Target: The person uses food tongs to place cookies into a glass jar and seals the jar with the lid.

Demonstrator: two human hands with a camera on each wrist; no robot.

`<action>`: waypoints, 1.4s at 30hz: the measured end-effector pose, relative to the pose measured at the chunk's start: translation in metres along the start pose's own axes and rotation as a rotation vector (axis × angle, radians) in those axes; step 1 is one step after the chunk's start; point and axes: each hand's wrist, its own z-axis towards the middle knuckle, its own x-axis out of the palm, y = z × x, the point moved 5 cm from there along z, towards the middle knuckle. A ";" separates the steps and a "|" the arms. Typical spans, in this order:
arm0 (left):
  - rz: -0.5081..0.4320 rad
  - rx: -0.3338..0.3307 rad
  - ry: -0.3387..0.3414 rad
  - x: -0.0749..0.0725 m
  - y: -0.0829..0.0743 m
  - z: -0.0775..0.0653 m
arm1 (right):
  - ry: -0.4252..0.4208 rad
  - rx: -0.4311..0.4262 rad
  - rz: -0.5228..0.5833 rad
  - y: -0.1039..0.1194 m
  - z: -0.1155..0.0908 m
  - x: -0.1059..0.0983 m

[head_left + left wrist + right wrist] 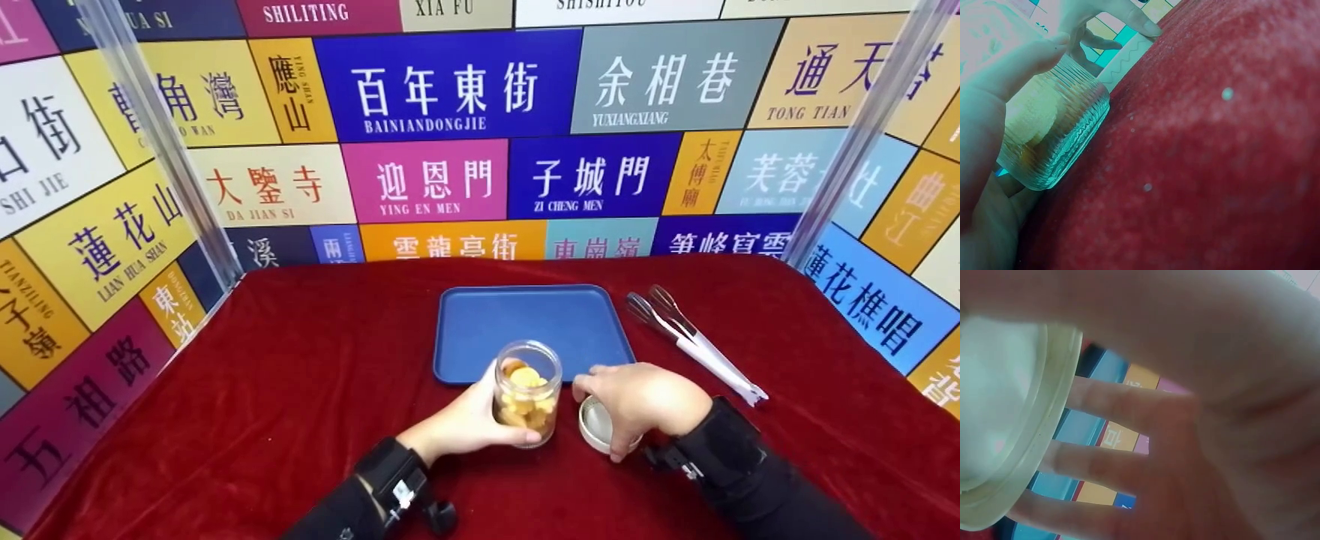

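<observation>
A clear ribbed jar (529, 420) without a lid on it holds yellowish cookie-like pieces (525, 379). My left hand (461, 427) grips it from the left, thumb across the front; the left wrist view shows the jar's (1067, 135) base close to the cloth. Just to the right, my right hand (652, 397) holds a pale round lid (596, 421) by its rim, between thumb and fingers. The lid's hollow inner side faces up, and in the right wrist view its rim (1053, 410) lies against the fingers. Lid and jar are apart.
Behind the jar lies a blue rectangular tray (525, 322). Tongs (701, 345) with white handles rest to its right. Dark red cloth (322, 360) covers the table. Clear posts (180, 150) stand at the rear corners, before walls of coloured signs.
</observation>
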 end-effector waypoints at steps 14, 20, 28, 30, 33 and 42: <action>-0.011 -0.004 0.001 -0.001 0.000 0.000 | -0.237 -0.184 0.208 -0.027 -0.022 -0.041; -0.010 -0.010 0.003 0.000 0.001 0.000 | -0.290 -0.262 0.249 -0.032 -0.027 -0.054; -0.022 -0.012 0.006 0.000 0.000 0.000 | -0.347 -0.283 0.274 -0.028 -0.029 -0.060; -0.023 -0.012 0.006 0.000 0.000 0.000 | -0.365 -0.302 0.271 -0.025 -0.029 -0.060; -0.025 -0.010 0.007 0.000 0.000 0.000 | -0.378 -0.328 0.265 -0.021 -0.029 -0.060; -0.038 0.017 0.017 0.000 -0.001 0.000 | -0.419 -0.346 0.239 -0.018 -0.028 -0.063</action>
